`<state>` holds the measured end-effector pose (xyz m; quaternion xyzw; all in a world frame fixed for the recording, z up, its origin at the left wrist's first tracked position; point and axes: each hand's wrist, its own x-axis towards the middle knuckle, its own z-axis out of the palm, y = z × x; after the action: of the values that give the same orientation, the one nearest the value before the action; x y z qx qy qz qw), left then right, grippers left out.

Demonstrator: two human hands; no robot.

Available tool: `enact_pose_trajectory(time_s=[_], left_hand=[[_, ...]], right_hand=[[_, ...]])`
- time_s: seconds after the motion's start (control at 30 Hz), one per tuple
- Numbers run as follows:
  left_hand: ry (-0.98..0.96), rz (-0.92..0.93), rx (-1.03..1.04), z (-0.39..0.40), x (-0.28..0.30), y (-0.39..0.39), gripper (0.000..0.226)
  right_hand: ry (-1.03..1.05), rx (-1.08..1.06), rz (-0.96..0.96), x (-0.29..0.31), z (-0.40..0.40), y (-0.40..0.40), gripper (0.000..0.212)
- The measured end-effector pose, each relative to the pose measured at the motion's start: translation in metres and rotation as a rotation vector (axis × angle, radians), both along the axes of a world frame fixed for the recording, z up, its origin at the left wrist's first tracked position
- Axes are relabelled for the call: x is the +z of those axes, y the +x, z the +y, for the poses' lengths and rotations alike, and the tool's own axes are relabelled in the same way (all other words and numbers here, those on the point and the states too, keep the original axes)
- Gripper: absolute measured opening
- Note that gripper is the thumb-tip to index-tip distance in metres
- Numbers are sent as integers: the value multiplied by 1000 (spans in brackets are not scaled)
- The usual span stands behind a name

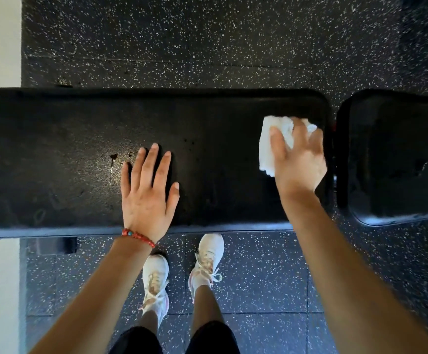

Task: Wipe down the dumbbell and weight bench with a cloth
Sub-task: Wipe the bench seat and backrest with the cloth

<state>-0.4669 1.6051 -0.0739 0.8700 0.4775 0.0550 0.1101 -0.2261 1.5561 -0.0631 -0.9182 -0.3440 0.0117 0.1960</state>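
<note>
Pressing cloth (267, 146) onto bench (54, 149), right hand (297, 159).

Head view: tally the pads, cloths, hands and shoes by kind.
Black padded bench pads: 2
White folded cloth: 1
Bare hands: 2, left hand, right hand
White lace-up shoes: 2
Total: 7

No legible text, labels, brand marks, numbers or signs in the head view. Checked the black pad of the weight bench (80, 149): only scuffs and faint smudges on the vinyl, none readable as characters. White cloth (267, 149): plain, no tag or print showing. White sneakers (207, 254): no logo can be made out.
</note>
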Motion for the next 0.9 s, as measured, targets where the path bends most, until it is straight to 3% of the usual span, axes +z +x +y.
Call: enact_pose_trajectory(time_s=[0.2, 0.53, 0.77, 0.9], left_hand=[[11, -18, 43, -4, 5, -34, 49], [-26, 28, 72, -4, -3, -53, 51], [16, -21, 72, 7, 1, -79, 49], [33, 0, 137, 22, -5, -114, 50]], right_hand=[[-9, 171, 22, 1, -60, -90, 38], [-12, 109, 38, 3, 59, -95, 33], [-12, 177, -22, 2, -13, -163, 36], [-19, 236, -52, 5, 12, -153, 36]])
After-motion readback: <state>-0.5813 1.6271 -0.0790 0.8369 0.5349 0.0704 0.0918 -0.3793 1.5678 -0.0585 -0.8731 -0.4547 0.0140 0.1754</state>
